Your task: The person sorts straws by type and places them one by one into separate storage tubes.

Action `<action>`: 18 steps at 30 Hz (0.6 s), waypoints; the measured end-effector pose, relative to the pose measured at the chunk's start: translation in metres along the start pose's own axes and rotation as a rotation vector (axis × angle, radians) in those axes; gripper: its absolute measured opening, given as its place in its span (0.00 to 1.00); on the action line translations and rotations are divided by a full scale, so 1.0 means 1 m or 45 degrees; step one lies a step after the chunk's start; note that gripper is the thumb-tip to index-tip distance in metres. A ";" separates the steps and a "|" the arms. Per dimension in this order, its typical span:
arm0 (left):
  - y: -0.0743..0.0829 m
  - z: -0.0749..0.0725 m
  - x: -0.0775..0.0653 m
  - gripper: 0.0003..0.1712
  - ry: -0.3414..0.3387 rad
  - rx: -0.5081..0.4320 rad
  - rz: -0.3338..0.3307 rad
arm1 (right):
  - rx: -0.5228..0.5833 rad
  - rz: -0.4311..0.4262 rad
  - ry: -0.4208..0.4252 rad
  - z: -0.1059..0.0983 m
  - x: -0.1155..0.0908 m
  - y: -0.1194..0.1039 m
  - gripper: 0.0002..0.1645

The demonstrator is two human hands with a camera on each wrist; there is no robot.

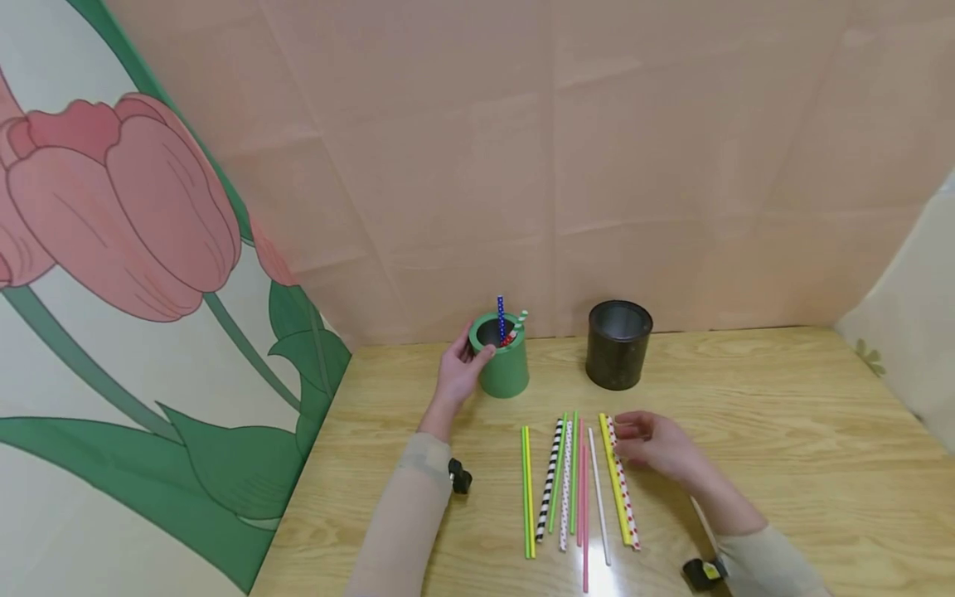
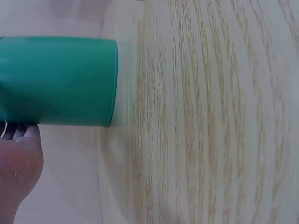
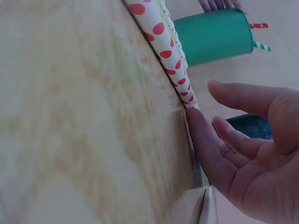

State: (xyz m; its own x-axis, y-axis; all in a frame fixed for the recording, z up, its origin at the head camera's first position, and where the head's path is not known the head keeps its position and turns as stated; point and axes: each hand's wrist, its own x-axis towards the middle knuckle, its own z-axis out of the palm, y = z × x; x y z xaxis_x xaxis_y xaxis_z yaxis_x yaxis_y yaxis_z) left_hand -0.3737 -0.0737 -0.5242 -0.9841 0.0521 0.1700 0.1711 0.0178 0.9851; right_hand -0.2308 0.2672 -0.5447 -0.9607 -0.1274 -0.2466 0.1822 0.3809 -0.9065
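Well, the left hand (image 1: 459,371) is holding the green cup (image 1: 505,373), its thumb resting near the front rim and its other fingers curling around the side, maybe so the cup isn't tipping. A blue straw (image 1: 501,315), a red straw (image 1: 509,339) and a green-striped straw (image 1: 521,320) are leaning inside, with the cup likely propping them. A black cup (image 1: 618,356) is standing to the right of the green one on the wooden table (image 1: 783,414), and nobody is touching it. More straws (image 1: 581,481) are lying in a loose row in front of the cups, probably for easy grabbing. At that row's right end, the right hand (image 1: 658,446) is touching the far tip of the red-dotted straw (image 1: 623,485); its thumb is standing apart from its fingers, so they aren't pinching anything.
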 end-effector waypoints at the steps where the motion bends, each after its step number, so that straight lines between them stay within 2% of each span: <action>1: 0.000 0.000 0.000 0.44 0.001 0.002 0.000 | 0.000 0.001 0.000 0.001 0.000 0.000 0.36; 13: -0.002 0.000 0.000 0.45 0.001 -0.016 -0.010 | -0.003 -0.002 0.008 0.004 0.001 0.004 0.34; 18: -0.002 0.000 0.000 0.45 -0.001 -0.021 -0.019 | -0.047 0.008 0.026 0.006 0.002 0.004 0.34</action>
State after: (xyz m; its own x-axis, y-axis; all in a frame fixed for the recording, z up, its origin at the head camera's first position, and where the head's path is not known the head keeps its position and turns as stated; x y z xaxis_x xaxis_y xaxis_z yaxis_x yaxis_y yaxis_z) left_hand -0.3739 -0.0741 -0.5262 -0.9865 0.0524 0.1552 0.1555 0.0024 0.9878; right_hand -0.2308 0.2631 -0.5513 -0.9636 -0.1065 -0.2452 0.1810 0.4150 -0.8916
